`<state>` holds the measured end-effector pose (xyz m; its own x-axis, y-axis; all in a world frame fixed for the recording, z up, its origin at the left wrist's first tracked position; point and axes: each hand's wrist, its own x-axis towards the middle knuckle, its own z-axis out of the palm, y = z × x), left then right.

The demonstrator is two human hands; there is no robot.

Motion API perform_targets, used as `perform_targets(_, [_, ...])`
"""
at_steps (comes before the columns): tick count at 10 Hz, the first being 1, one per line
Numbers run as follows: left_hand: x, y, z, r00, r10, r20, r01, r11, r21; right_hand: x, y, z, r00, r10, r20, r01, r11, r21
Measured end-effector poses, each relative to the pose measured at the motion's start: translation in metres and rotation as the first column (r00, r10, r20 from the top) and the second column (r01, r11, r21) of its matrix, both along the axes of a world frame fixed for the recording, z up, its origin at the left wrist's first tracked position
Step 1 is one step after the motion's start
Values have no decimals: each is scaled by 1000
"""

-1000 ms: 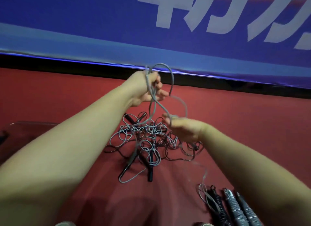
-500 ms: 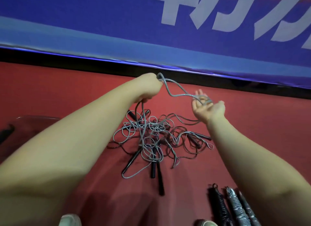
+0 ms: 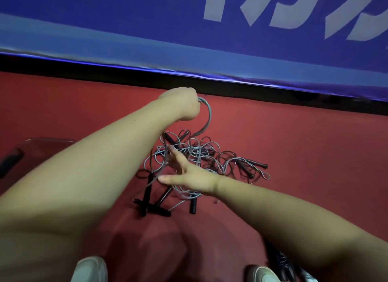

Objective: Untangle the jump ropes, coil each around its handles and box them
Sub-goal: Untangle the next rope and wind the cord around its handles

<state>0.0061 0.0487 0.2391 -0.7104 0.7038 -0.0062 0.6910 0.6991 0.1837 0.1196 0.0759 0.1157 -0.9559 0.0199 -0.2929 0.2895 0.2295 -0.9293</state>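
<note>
A tightening of the knots was judged the principal risk: the grey strand (image 3: 209,118) was gripped in the closed left hand (image 3: 184,105) and held raised above the far edge of the tangle of jump ropes (image 3: 202,153), so an upward pull made before the crossings were freed would probably draw the loops down hard on one another. A second risk was judged to lie in the black handles (image 3: 148,190), several of which were caught among the loops at the near side and could be snagged and dragged across the red floor (image 3: 294,143). The right hand (image 3: 195,177) was seen spread wide, fingers straight, laid into the near-left part of the pile with nothing gripped; whether a strand was hooked over a finger could not be determined. The tangle lay on the floor beneath and between the two hands, the raised strand running from the left fist down into its middle. A clear box (image 3: 42,142) was noted well apart, beyond the left forearm.
</note>
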Motion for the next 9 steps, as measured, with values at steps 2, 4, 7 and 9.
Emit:
perform_targets(2, [1, 0, 2, 996, -83, -31, 82, 995, -54, -35, -4, 30, 967, -219, -129, 211, 975, -73])
perform_targets(4, [-4, -8, 13, 956, -180, 232, 106, 948, 299, -44, 3, 44, 916, -400, 29, 360, 790, -497])
perform_targets(7, [-28, -50, -70, 592, -233, 771, -67, 940, 335, -53, 56, 96, 687, -706, 171, 492, 279, -825])
perform_targets(9, [-9, -41, -115, 751, -271, 602, -14, 905, 425, -53, 63, 117, 685, -675, 273, 496, 159, -854])
